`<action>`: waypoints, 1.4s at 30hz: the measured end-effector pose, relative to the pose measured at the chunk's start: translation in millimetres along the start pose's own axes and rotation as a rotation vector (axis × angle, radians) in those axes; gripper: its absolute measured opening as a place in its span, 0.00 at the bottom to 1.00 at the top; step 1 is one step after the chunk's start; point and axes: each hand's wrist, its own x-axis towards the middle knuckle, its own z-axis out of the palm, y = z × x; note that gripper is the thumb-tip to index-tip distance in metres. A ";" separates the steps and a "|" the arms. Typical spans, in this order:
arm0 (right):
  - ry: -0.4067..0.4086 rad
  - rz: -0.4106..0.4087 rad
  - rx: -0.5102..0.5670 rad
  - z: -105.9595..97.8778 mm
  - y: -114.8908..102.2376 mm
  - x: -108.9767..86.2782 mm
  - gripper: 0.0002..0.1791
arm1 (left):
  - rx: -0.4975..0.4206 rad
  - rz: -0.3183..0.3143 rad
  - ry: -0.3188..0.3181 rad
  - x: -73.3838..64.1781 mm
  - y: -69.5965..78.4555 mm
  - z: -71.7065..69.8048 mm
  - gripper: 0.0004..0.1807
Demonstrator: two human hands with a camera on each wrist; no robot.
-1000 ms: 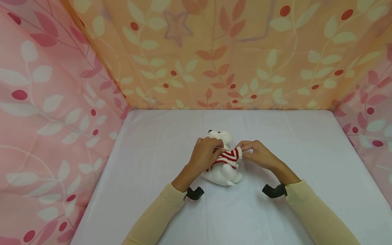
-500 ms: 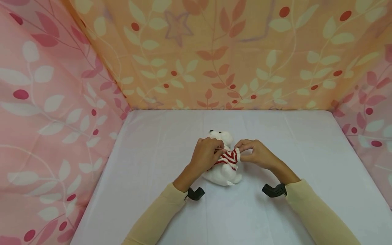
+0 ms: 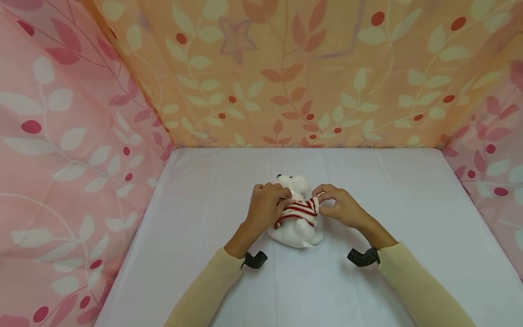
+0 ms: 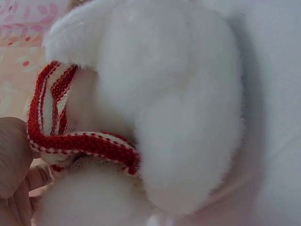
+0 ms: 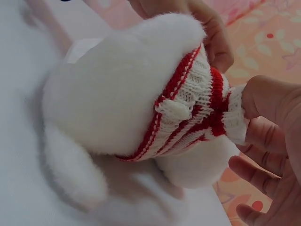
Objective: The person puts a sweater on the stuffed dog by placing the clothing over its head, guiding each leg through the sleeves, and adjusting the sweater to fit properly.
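Note:
A white plush dog (image 3: 292, 236) with a black nose lies on the table, its head pointing away from me. Around its body is a small red-and-white striped knitted sweater (image 3: 301, 210). My left hand (image 3: 267, 204) grips the sweater at its left side near the neck, partly covering the dog's chest. On the other side, my right hand (image 3: 341, 206) pinches the white ribbed cuff (image 5: 235, 115) of a sleeve between thumb and fingers. In the left wrist view, the sweater's red hem (image 4: 84, 142) stands away from the plush fur, near my left fingers (image 4: 37, 176).
The table (image 3: 204, 181) has a white cloth. An orange leaf-patterned curtain (image 3: 245, 81) hangs behind it, with a pink one (image 3: 81, 150) on the left and another on the right. Black wrist devices (image 3: 363, 257) hang under both sleeves.
My left hand has shifted slightly left, showing more of the sweater's stripes. My right fingers have moved a little left with the cuff. The plush dog stays in place.

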 end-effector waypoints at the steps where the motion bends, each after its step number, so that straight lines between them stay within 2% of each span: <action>1: -0.002 0.001 0.007 -0.5 -3.1 -0.5 0.08 | 0.000 -0.001 0.004 -0.7 -0.2 0.5 0.05; 8: 0.001 0.048 0.020 -0.2 -8.2 -1.8 0.07 | 0.004 -0.027 0.011 -3.0 0.9 3.6 0.05; 12: 0.026 0.057 0.013 1.3 0.8 -3.1 0.08 | -0.021 -0.024 -0.006 -5.2 2.7 2.5 0.07; 14: 0.029 0.069 0.017 1.2 10.6 -5.9 0.07 | -0.054 0.026 -0.019 -7.0 4.1 0.4 0.12; 16: 0.025 0.087 0.020 0.6 21.0 -10.5 0.06 | -0.105 0.111 -0.029 -9.8 5.7 -1.8 0.17; 19: 0.039 0.113 0.008 -0.5 10.9 -16.8 0.04 | -0.196 0.198 -0.053 -16.0 6.5 -3.8 0.23; 21: 0.122 0.105 -0.017 1.4 -1.0 -20.2 0.04 | -0.259 0.222 -0.064 -19.2 5.5 -4.6 0.23; 23: 0.284 0.077 -0.029 5.8 -13.9 -23.0 0.04 | -0.300 0.224 -0.088 -20.6 3.9 -5.5 0.25; 26: 0.556 0.017 -0.033 17.1 -8.4 -29.1 0.04 | -0.318 0.271 -0.126 -19.4 1.6 -7.8 0.27; 28: 0.654 -0.038 -0.050 25.4 -1.9 -33.6 0.06 | -0.310 0.304 -0.134 -17.9 1.0 -8.7 0.24; 29: 0.668 -0.067 -0.069 29.5 1.8 -35.8 0.07 | -0.306 0.316 -0.125 -17.1 0.9 -9.1 0.21; 31: 0.629 -0.137 -0.118 37.8 8.2 -38.9 0.08 | -0.288 0.324 -0.084 -15.1 0.6 -9.4 0.15; 35: 0.508 -0.281 -0.288 51.0 9.6 -38.5 0.12 | -0.241 0.331 -0.013 -10.2 0.9 -9.0 0.07; 39: 0.470 -0.315 -0.426 57.4 7.3 -34.8 0.21 | -0.209 0.341 -0.042 -7.2 1.6 -10.1 0.11; 42: 0.502 -0.307 -0.446 58.7 7.7 -32.4 0.20 | -0.195 0.342 -0.090 -5.5 2.3 -11.6 0.16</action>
